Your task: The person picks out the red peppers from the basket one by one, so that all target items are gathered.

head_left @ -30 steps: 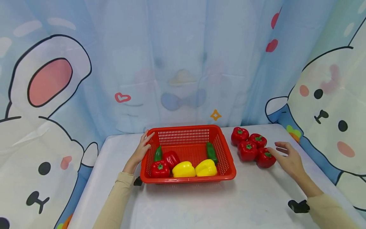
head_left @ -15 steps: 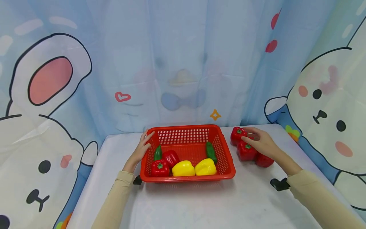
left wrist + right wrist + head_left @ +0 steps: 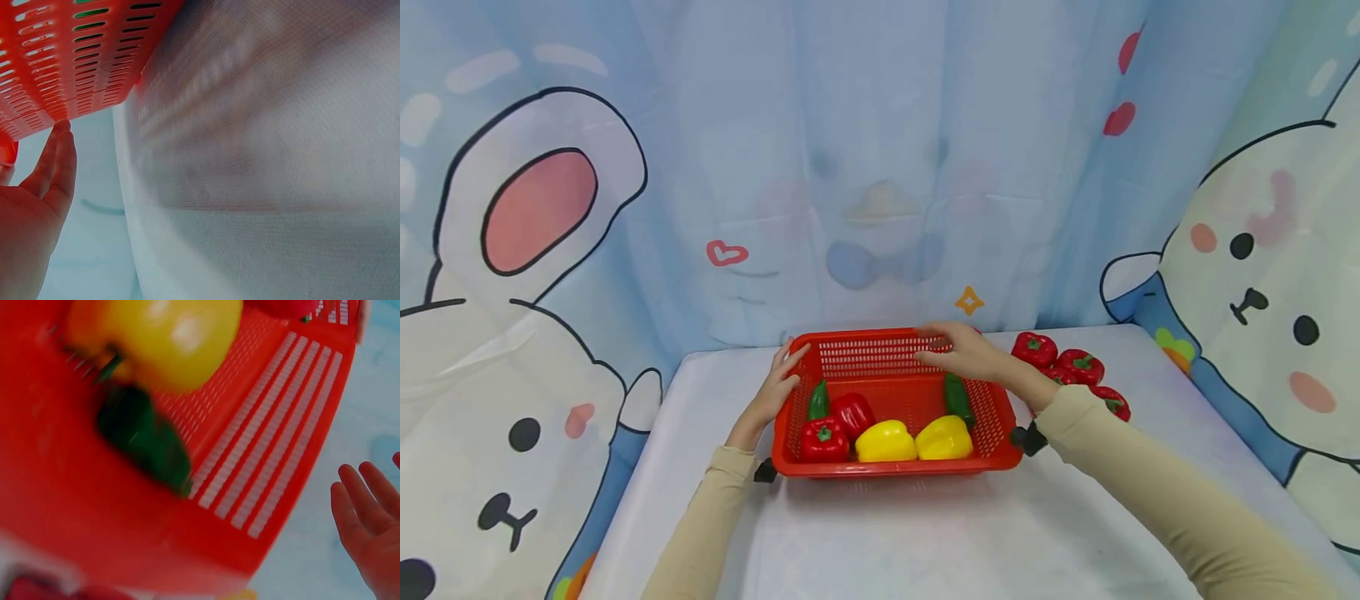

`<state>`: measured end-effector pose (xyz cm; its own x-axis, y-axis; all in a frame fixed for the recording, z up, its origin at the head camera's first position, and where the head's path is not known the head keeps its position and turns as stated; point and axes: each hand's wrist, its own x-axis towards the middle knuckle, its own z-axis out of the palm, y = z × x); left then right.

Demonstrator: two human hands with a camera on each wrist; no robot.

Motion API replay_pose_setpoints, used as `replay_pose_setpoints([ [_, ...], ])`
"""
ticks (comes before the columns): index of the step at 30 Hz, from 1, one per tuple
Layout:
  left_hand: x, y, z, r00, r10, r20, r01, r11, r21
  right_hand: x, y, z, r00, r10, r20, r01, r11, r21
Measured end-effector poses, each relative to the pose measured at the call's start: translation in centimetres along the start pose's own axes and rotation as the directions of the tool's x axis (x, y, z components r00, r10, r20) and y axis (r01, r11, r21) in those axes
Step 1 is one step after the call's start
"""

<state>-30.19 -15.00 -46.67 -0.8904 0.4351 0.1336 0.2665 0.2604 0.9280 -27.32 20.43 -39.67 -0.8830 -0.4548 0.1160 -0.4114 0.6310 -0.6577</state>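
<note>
A red plastic basket [image 3: 880, 469] stands on the table. Inside lie red bell peppers [image 3: 824, 440], yellow bell peppers [image 3: 886, 442] and long dark green vegetables [image 3: 957, 400]. My left hand [image 3: 772, 392] rests at the basket's left rim. In the left wrist view its straight fingers [image 3: 61, 162] touch the outside of the slotted wall. My right hand [image 3: 962, 350] is over the back right of the basket with its fingers spread and nothing held. The right wrist view shows that hand [image 3: 375, 531] beyond the basket's rim, with a blurred green vegetable [image 3: 145, 437] below a yellow pepper [image 3: 181, 344].
Several more red bell peppers [image 3: 1080, 365] sit on the white table [image 3: 880, 542] right of the basket, partly hidden by my right forearm. A blue printed curtain [image 3: 865, 167] hangs behind the table.
My right hand has moved left, from beside the front loose red pepper, across the loose peppers, to over the basket. My left hand has stayed at the rim.
</note>
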Motion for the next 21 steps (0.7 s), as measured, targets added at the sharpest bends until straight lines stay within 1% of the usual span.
replay_pose_setpoints([
  [5, 0.0, 0.0, -0.1, 1.0, 0.005, 0.011, -0.005, 1.0, -0.017, 2.8, -1.4, 2.2, 0.996, 0.029, 0.089, -0.033, 0.999, 0.036],
  [8, 0.0, 0.0, -0.2, 1.0, 0.002, 0.01, -0.001, 1.0, -0.022, 4.1, -1.6, 3.4, 0.992, 0.034, 0.123, -0.041, 0.998, 0.051],
  [10, 0.0, 0.0, -0.2, 1.0, 0.001, 0.009, -0.001, 1.0, -0.021, 5.0, -1.6, 4.2, 0.99, 0.042, 0.132, -0.049, 0.998, 0.05],
  [15, 0.1, -0.2, -0.3, 1.0, 0.0, 0.011, 0.0, 1.0, -0.016, 6.4, -1.7, 6.0, 0.983, 0.081, 0.167, -0.088, 0.995, 0.038],
  [21, 0.1, -0.1, -0.2, 1.0, 0.003, 0.009, -0.003, 1.0, -0.016, 7.6, -2.1, 8.1, 0.962, 0.153, 0.224, -0.158, 0.988, 0.001],
])
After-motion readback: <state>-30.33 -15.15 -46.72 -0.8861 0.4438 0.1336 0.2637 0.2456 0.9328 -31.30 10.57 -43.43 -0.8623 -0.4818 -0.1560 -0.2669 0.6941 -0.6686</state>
